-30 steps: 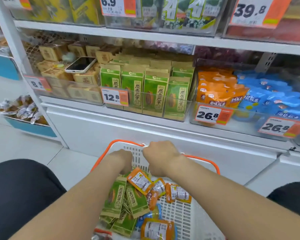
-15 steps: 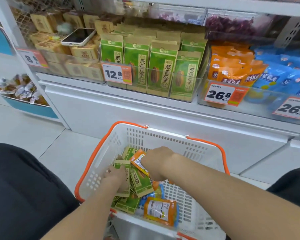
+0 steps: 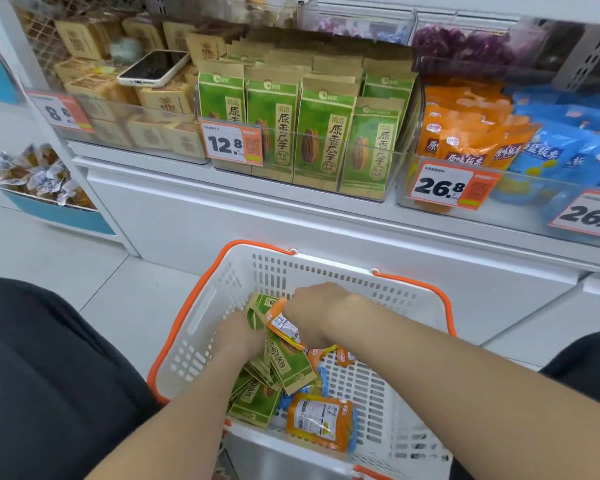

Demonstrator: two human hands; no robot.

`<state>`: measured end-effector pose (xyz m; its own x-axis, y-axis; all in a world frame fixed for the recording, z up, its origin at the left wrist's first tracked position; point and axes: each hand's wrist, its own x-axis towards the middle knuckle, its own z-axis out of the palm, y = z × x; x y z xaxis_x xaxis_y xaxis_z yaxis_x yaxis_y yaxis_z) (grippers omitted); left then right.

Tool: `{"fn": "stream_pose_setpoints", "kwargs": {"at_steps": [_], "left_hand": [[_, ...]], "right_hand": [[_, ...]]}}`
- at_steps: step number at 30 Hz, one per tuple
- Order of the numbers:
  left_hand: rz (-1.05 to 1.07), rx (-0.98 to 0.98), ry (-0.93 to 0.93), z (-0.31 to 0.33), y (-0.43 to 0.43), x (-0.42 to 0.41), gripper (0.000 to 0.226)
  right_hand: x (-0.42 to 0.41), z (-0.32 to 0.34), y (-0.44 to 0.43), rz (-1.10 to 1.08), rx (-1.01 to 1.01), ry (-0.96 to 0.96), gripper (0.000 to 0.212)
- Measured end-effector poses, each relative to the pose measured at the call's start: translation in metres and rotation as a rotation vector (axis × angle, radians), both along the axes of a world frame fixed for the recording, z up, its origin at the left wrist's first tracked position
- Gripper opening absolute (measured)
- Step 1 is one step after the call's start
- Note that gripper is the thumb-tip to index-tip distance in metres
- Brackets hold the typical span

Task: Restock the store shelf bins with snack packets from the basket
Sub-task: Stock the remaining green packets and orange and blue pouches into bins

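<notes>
Here, both hands are reaching into a white shopping basket with orange handles, which is sitting on the floor below the shelf. The right hand is curling its fingers around an orange snack packet. The left hand is digging among the green sunflower seed packets; its fingers are hidden, so I cannot tell whether it is gripping one.

The packets are lying mixed together, so a hurried grab is risking a dropped packet or one landing in the wrong bin. The green packet bin is looking nearly full, so forcing more in could crumple them. A smartphone is resting loose on brown boxes in the left bin and could be knocked off.

The green packs are showing 洽洽 and 原香瓜子. The price tags are reading 12.8 and 26.8 under the orange packet bin.
</notes>
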<state>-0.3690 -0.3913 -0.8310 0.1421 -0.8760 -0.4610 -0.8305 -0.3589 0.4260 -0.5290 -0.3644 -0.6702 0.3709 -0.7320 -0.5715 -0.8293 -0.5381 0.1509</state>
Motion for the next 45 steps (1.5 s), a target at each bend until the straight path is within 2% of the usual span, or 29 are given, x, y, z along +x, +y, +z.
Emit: {"fn": "stream_pose_setpoints", "kwargs": {"at_steps": [4,9,13,17,22,24,28,32,35,38,40,45], "left_hand": [[0.072,-0.152,0.077,0.019,-0.004,-0.009,0.038],[0.047,-0.388,0.386,0.061,-0.002,-0.034,0.018],[0.003,-0.437,0.710,0.102,-0.002,-0.051,0.015],[-0.022,-0.435,0.925,0.137,0.000,-0.058,0.023],[0.031,-0.465,1.130,0.177,0.008,-0.066,0.030],[0.014,-0.500,1.139,0.190,0.010,-0.069,0.028],[0.059,-0.598,1.099,0.213,0.006,-0.076,0.017],[0.072,-0.603,1.166,0.237,-0.004,-0.085,0.012],[0.058,-0.526,1.232,0.257,-0.015,-0.096,0.010],[0.005,-0.513,1.243,0.274,-0.027,-0.109,0.021],[-0.076,-0.510,1.189,0.284,-0.036,-0.115,0.028],[-0.245,-0.587,1.011,0.314,-0.058,-0.120,0.018]], "right_hand": [[-0.010,0.012,-0.001,-0.036,-0.015,0.002,0.009],[-0.026,0.035,-0.008,-0.155,-0.233,-0.083,0.011],[-0.043,0.053,-0.019,-0.284,-0.476,-0.242,0.035],[-0.060,0.070,-0.032,-0.495,-0.393,-0.488,0.046],[-0.077,0.107,-0.034,-0.650,-0.436,-0.636,0.038],[-0.080,0.121,-0.032,-0.647,-0.412,-0.714,0.035],[-0.086,0.143,-0.031,-0.720,-0.346,-0.989,0.029],[-0.086,0.163,-0.031,-0.746,-0.422,-1.138,0.033],[-0.088,0.176,-0.031,-0.686,-0.528,-1.145,0.033],[-0.094,0.185,-0.037,-0.673,-0.662,-1.112,0.033],[-0.100,0.190,-0.039,-0.669,-0.721,-1.078,0.038],[-0.116,0.199,-0.044,-0.673,-0.965,-1.033,0.050]]}}
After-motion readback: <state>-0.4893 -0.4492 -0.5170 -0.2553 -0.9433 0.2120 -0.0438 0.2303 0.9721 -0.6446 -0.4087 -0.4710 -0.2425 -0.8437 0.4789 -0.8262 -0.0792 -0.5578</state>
